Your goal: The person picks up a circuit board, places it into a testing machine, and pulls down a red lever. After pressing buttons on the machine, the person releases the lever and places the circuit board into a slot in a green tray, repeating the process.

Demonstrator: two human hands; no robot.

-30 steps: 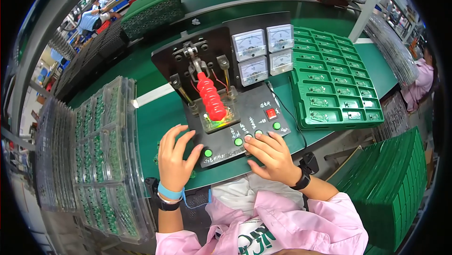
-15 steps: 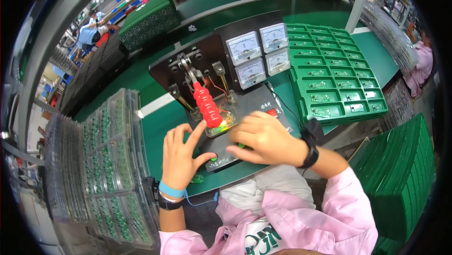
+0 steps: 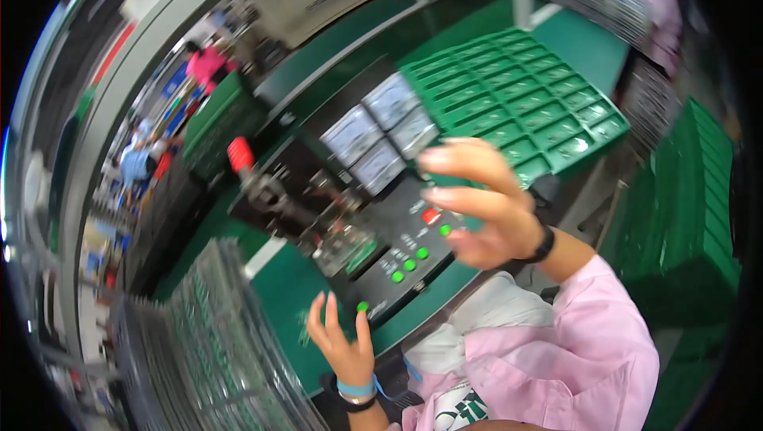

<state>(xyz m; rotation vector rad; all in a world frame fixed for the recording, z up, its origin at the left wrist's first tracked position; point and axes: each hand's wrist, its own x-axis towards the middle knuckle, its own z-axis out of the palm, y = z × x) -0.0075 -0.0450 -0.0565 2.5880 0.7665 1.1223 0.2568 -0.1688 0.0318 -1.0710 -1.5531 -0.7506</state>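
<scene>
A black test fixture [image 3: 421,278] stands on the bench, with a toggle clamp whose red handle [image 3: 240,154] points up and back. Under the clamp, a small green circuit board [image 3: 362,256] sits in the clear holder. My left hand [image 3: 347,349] is open at the fixture's front left corner, its fingers spread around a green button [image 3: 363,306]; whether it touches the button I cannot tell. Blurred by motion, my right hand [image 3: 497,204] hovers over the fixture's right side near the red switch [image 3: 430,216], fingers apart and nothing visible in them.
Four-dial meter block [image 3: 380,130] rises behind the fixture. Beyond it on the right lies a green compartment tray [image 3: 548,162] of circuit boards. Clear trays [image 3: 218,335] stack at left, green trays [image 3: 675,224] at right. Other people work farther off.
The red handle has swung from lying forward over the board to upright and back. Glowing lights at the board no longer show. Both hands are farther from the clamp, and the view has turned.
</scene>
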